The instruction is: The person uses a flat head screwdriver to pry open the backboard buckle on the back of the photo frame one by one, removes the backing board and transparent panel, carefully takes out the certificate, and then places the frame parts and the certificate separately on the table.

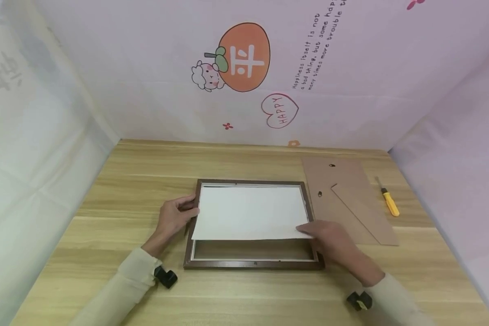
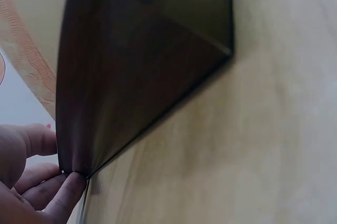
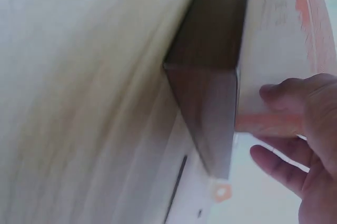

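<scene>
A brown picture frame [image 1: 252,264] lies on the table in the head view. Over its opening is a white sheet [image 1: 248,213], whose near edge stops short of the frame's near side. My left hand [image 1: 173,222] grips the frame's left side; the left wrist view shows thumb and fingers of that hand [image 2: 31,182] about the frame's edge [image 2: 121,71]. With my right hand [image 1: 336,242] I pinch the sheet's near right corner. The right wrist view has the sheet [image 3: 271,40], with orange-red print on its visible face, between thumb and fingers, beside the frame [image 3: 210,108].
Right of the frame lies a brown backing board [image 1: 350,203] with a folded-flat stand strip and two dark hangers. Farther right is a screwdriver [image 1: 391,203] with a yellow handle. A printed cloth wall [image 1: 167,108] rises behind the wooden table [image 1: 146,163].
</scene>
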The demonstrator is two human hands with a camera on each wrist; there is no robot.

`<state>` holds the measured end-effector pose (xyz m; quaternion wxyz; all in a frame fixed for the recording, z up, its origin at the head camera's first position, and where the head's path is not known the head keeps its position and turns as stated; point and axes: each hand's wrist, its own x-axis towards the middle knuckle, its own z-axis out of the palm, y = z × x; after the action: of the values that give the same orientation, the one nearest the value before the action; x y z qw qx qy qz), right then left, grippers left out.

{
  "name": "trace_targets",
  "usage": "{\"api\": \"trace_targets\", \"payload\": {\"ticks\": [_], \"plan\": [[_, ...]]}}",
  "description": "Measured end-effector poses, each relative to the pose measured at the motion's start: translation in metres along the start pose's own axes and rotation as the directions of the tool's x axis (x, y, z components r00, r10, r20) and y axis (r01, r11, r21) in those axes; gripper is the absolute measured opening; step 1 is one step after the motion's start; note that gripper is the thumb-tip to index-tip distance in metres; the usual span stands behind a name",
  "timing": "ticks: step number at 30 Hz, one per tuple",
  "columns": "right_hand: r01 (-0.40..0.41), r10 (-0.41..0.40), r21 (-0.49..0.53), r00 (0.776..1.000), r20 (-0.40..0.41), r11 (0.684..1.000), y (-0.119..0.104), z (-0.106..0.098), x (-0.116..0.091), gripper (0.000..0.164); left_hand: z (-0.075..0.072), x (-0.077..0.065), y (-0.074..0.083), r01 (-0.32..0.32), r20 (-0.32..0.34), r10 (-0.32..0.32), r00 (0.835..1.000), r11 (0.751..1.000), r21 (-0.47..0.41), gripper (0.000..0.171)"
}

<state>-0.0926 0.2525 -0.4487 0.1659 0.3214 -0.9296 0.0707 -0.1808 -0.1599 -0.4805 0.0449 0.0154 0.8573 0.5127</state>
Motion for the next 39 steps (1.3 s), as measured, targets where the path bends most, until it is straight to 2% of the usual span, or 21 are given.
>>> {"api": "trace_targets", "payload": {"ticks": [3, 5, 8, 10, 12, 16, 19, 21, 23, 26, 30, 33, 35, 39], "plan": [[-0.104, 0.107, 0.113, 0.994, -0.026, 0.988, 0.009, 0.0, -0.002, 0.037, 0.0, 0.0, 0.0, -0.01, 0.011, 0.01, 1.0, 1.0, -0.006, 0.047], [-0.163, 0.176, 0.22, 0.984, -0.039, 0.962, 0.013, 0.001, -0.002, 0.034, 0.0, -0.001, -0.001, -0.014, 0.015, 0.014, 1.0, 1.0, -0.003, 0.047], [-0.26, 0.294, 0.394, 0.955, -0.026, 0.881, 0.019, 0.006, -0.002, 0.029, -0.001, -0.002, -0.003, -0.004, 0.016, 0.004, 1.0, 1.0, -0.002, 0.048], [-0.306, 0.348, 0.452, 0.937, -0.01, 0.838, 0.022, 0.01, -0.002, 0.025, -0.001, -0.003, -0.003, 0.006, 0.012, -0.006, 1.0, 1.0, -0.007, 0.048], [-0.338, 0.381, 0.473, 0.924, 0.004, 0.814, 0.025, 0.014, -0.001, 0.022, -0.001, -0.004, -0.003, 0.019, 0.01, -0.019, 1.0, 1.0, -0.018, 0.048], [-0.354, 0.378, 0.452, 0.925, 0.039, 0.819, 0.028, 0.017, 0.001, 0.018, -0.001, -0.006, -0.003, 0.037, 0.012, -0.036, 0.999, 0.999, -0.034, 0.049], [-0.39, 0.395, 0.472, 0.914, 0.093, 0.791, 0.03, 0.017, 0.003, 0.012, -0.002, -0.007, -0.003, 0.031, 0.014, -0.03, 0.999, 0.998, -0.047, 0.05], [-0.432, 0.428, 0.501, 0.894, 0.132, 0.75, 0.033, 0.015, 0.005, 0.006, -0.002, -0.008, -0.003, 0.026, 0.008, -0.026, 1.0, 0.998, -0.056, 0.05], [-0.469, 0.459, 0.549, 0.873, 0.167, 0.692, 0.036, 0.014, 0.007, 0.005, -0.002, -0.009, -0.004, 0.022, 0.003, -0.022, 1.0, 0.998, -0.06, 0.05], [-0.503, 0.487, 0.608, 0.848, 0.21, 0.614, 0.04, 0.011, 0.012, 0.012, -0.003, -0.011, -0.004, 0.043, 0.004, -0.043, 0.999, 0.996, -0.083, 0.048], [-0.531, 0.508, 0.656, 0.824, 0.251, 0.537, 0.044, 0.006, 0.018, 0.019, -0.004, -0.014, -0.004, 0.078, 0.017, -0.077, 0.997, 0.991, -0.106, 0.046], [-0.533, 0.53, 0.707, 0.807, 0.259, 0.466, 0.046, 0.001, 0.023, 0.025, -0.005, -0.016, -0.005, 0.073, 0.022, -0.071, 0.997, 0.993, -0.094, 0.045], [-0.519, 0.544, 0.738, 0.802, 0.246, 0.432, 0.047, -0.002, 0.027, 0.029, -0.005, -0.017, -0.005, 0.068, 0.024, -0.066, 0.998, 0.993, -0.1, 0.045], [-0.49, 0.583, 0.771, 0.789, 0.194, 0.407, 0.051, -0.012, 0.039, 0.028, -0.006, -0.02, -0.006, 0.06, 0.039, -0.055, 0.998, 0.988, -0.144, 0.046]]}}
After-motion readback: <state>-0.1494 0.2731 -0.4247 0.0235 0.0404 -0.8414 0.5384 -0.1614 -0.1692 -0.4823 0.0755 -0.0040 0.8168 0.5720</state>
